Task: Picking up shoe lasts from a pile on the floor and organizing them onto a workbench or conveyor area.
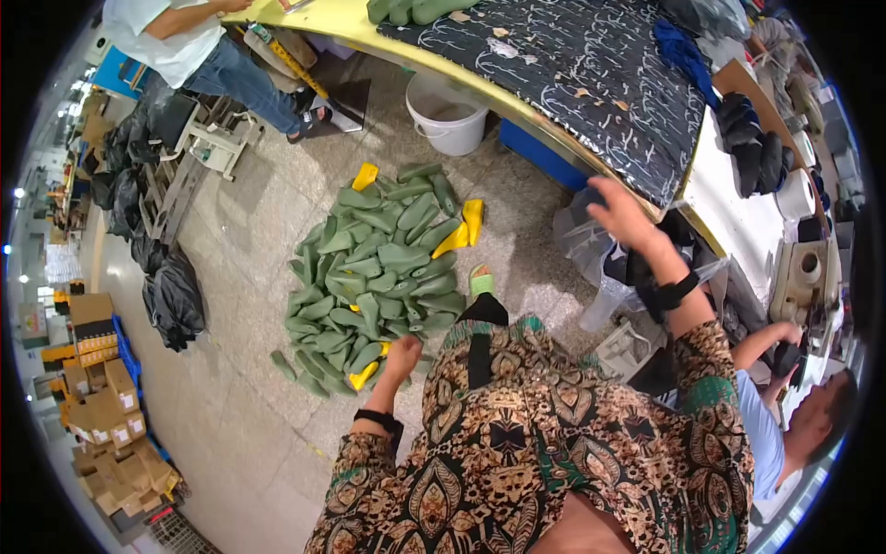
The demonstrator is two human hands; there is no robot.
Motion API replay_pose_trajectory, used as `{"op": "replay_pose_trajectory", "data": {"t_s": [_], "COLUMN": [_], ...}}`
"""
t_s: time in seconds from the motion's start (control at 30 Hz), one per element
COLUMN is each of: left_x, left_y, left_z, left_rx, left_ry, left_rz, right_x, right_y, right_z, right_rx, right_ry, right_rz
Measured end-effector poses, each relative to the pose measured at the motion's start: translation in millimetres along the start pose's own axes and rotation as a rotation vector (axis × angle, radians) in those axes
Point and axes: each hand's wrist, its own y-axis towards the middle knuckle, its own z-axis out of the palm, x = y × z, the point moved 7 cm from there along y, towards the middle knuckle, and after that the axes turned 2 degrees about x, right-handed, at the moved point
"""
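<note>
A large heap of green shoe lasts (365, 263) lies on the floor in front of me. A few yellow lasts, such as the one at its right side (472, 220), are mixed in along its edges. My left hand (403, 358) hangs by the near right part of the heap, fingers curled in, with nothing visible in it. Out to the right, my right hand (623, 217) has its fingers stretched and apart, and it holds nothing. It appears beside the near corner of the table with a black, white-marked top (563, 74); whether it touches the edge, I cannot tell.
Under the table's edge stands a white bucket (447, 115). A person in jeans (235, 78) stands at the far left, near black bags (173, 297). Cardboard boxes (109, 406) are stacked at left. Another person (784, 425) works at right beside a sewing machine (801, 277).
</note>
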Motion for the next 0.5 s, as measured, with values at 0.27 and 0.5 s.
{"op": "replay_pose_trajectory", "data": {"t_s": [0.27, 0.5], "left_x": [-234, -500], "left_y": [164, 227], "left_z": [-172, -308], "left_rx": [-0.268, -0.797], "left_ry": [-0.102, 0.049], "left_rz": [0.401, 0.729], "right_x": [-19, -13], "right_y": [206, 340], "right_z": [-106, -121], "right_rx": [-0.399, -0.309], "right_ry": [-0.193, -0.253], "right_rz": [-0.170, -0.132]}}
